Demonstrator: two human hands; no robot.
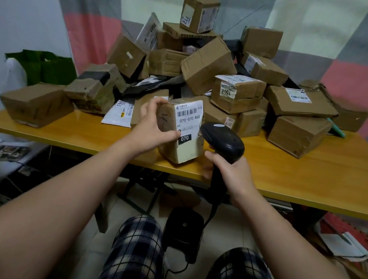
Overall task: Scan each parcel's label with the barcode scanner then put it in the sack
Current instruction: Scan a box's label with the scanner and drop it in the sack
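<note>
My left hand point(154, 125) grips a small brown cardboard parcel point(183, 148) over the front edge of the table, its white barcode label point(189, 114) turned toward me. My right hand point(230, 172) holds the handle of a black barcode scanner point(223, 141), whose head sits just right of the label and points at it. At the far left a white sack point(13, 74) stands beside the table, partly hidden by a green bag point(41, 66).
A big heap of brown parcels point(209, 65) and white mailers point(118, 113) covers the back of the yellow table point(302, 176). A black scanner stand point(184, 230) sits on the floor between my knees. A phone point(1, 151) lies at the left; papers point(344, 244) lie at the right.
</note>
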